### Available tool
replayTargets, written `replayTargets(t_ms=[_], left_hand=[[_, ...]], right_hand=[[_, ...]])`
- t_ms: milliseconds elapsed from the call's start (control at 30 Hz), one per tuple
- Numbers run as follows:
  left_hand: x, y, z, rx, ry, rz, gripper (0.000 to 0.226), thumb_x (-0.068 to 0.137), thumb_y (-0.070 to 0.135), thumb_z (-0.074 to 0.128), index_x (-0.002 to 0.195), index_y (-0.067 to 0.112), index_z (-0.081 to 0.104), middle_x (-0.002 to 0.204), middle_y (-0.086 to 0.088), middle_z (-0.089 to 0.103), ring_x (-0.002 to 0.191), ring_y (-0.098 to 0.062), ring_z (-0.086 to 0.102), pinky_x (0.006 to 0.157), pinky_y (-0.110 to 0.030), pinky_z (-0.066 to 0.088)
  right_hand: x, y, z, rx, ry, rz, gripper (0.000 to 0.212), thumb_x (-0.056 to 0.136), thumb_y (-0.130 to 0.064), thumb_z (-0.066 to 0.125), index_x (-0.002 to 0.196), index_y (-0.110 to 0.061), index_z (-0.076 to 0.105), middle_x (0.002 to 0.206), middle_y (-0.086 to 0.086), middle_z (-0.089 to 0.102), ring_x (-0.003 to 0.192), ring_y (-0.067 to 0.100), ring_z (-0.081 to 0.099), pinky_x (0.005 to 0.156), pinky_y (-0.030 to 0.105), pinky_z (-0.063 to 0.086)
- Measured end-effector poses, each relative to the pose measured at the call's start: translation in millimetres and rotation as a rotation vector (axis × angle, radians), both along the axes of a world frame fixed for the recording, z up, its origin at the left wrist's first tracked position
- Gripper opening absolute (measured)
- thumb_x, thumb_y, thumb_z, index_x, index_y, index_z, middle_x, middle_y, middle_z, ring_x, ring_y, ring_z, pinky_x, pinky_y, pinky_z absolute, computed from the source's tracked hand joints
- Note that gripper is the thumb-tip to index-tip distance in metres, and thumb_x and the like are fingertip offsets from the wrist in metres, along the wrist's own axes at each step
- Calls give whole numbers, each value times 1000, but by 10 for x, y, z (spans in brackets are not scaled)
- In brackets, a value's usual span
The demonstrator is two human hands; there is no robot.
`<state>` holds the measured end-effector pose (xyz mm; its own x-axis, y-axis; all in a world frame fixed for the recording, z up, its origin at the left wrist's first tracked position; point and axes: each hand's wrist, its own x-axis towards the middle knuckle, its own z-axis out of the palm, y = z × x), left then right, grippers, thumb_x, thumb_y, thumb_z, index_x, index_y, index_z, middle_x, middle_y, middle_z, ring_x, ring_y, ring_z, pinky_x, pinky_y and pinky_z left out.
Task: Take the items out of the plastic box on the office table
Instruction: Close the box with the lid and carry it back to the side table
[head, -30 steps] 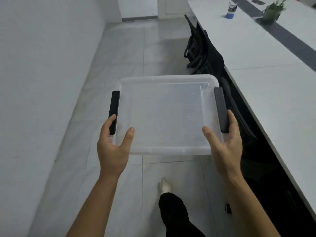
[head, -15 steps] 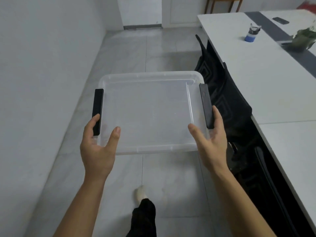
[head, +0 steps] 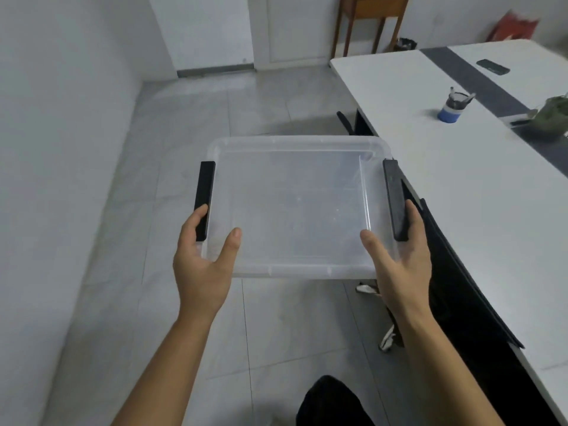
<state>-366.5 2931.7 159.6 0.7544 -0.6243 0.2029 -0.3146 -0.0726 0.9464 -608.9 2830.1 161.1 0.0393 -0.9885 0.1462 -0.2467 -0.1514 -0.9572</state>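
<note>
A clear plastic lid with a black clip on each side is held flat in the air above the grey floor, left of the white office table. My left hand grips its near left corner, thumb on top, fingers by the left clip. My right hand grips the near right corner beside the right clip. Nothing lies on the lid. The plastic box itself is not in view.
On the table stand a blue-based pen cup, a potted plant and a dark phone. Black chairs line the table's left edge. A wall runs along the left; a wooden stand is at the back.
I have walked forward along the table with the lid; the pen cup and plant now appear nearer and lower in view. Both hands keep the same hold.
</note>
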Motion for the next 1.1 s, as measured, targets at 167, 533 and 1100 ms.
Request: replayTargets(t_ms=[167, 533, 1100], left_hand=[[437, -1693, -73, -6, -2, -91, 58, 84, 26, 78, 137, 22, 54, 130, 11, 62, 117, -2, 61, 99, -25, 50], [1807, -4755, 141, 3, -43, 57, 60, 83, 31, 78, 138, 26, 53, 134, 8, 61, 125, -11, 57, 107, -40, 46], [4223, -9516, 94, 1, 5, -145, 59, 84, 30, 77, 138, 26, 54, 134, 10, 60, 125, -6, 55, 108, -37, 45]], right_hand=[[383, -1470, -169, -5, -4, -113, 80, 87, -25, 74, 154, -23, 31, 145, -19, 41, 114, -33, 36, 88, -7, 29], [1880, -4862, -16, 26, -25, 13, 80, 88, -29, 72, 155, -27, 28, 141, -32, 34, 113, -38, 27, 87, -10, 24], [4130, -9107, 101, 3, 16, -186, 83, 81, -38, 68, 154, -27, 29, 144, -26, 37, 115, -32, 33, 86, -8, 29]])
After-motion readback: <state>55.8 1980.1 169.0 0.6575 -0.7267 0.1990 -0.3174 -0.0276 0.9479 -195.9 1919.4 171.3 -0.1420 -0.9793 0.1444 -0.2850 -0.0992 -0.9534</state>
